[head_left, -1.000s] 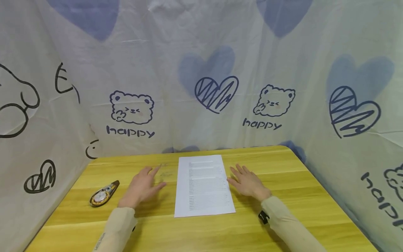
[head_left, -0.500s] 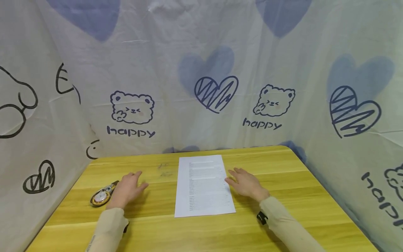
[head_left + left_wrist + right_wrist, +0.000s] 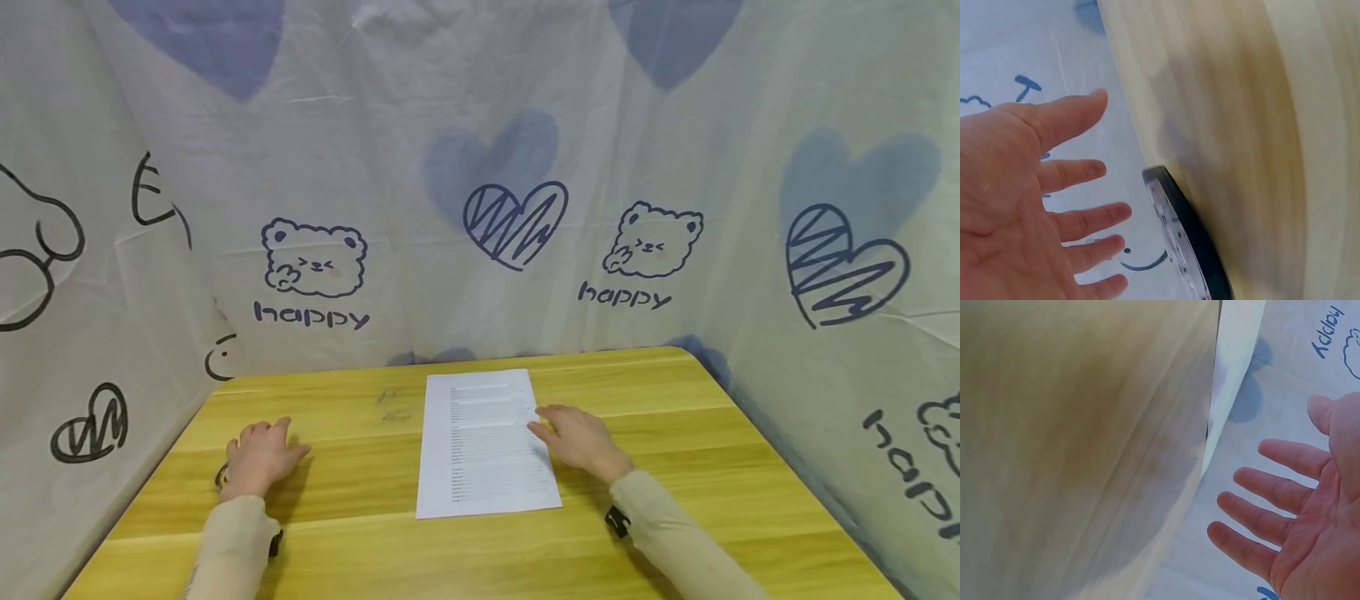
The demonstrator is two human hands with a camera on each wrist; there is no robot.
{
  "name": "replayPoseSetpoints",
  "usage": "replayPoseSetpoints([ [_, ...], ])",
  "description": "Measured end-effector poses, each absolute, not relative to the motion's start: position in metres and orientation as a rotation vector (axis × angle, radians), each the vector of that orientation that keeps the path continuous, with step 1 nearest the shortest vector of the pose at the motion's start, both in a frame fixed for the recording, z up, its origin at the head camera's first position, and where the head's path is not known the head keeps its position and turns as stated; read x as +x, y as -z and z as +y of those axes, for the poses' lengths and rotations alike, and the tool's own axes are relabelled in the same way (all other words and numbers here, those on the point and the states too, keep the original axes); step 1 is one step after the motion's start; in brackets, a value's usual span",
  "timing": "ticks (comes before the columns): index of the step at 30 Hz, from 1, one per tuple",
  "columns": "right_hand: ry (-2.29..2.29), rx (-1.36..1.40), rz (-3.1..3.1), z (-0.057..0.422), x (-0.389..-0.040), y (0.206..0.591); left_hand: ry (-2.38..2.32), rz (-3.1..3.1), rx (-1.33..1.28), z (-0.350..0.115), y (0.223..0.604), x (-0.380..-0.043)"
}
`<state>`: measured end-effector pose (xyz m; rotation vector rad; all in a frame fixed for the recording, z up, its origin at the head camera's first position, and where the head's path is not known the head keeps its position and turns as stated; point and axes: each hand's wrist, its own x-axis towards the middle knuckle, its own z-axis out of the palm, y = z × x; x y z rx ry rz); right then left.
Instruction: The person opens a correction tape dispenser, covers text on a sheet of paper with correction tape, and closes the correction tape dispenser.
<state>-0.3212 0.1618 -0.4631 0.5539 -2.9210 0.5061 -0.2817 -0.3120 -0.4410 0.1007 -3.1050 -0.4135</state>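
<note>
My left hand (image 3: 258, 458) hovers over the correction tape (image 3: 221, 477) at the left of the table and hides most of it in the head view. In the left wrist view the correction tape (image 3: 1194, 240), clear-sided with a dark edge, lies just beyond my spread fingers (image 3: 1091, 222); nothing is in that palm. A printed sheet of paper (image 3: 480, 458) lies flat at the middle of the table. My right hand (image 3: 581, 440) is at its right edge, fingertips overlapping the edge in the head view; contact cannot be told. The right wrist view shows its fingers (image 3: 1272, 487) spread, holding nothing.
The yellow wood-grain table (image 3: 480, 558) has a few faint dark marks (image 3: 393, 414) left of the paper. A white curtain (image 3: 420, 267) with hearts and bears hangs behind and on both sides.
My left hand has moved left and slightly towards me, from beside the paper to over the correction tape, covering it. The right hand has shifted slightly left, towards the paper.
</note>
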Motion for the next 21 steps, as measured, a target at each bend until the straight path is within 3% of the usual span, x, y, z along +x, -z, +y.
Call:
replayPoseSetpoints([
  [10, -0.496, 0.608, -2.893, 0.157, -0.321, 0.468, 0.611, -3.236, 0.335, -0.340, 0.440, -0.279],
  [21, -0.482, 0.614, -2.870, 0.150, -0.322, 0.467, 0.645, -3.252, 0.338, -0.349, 0.446, -0.280],
])
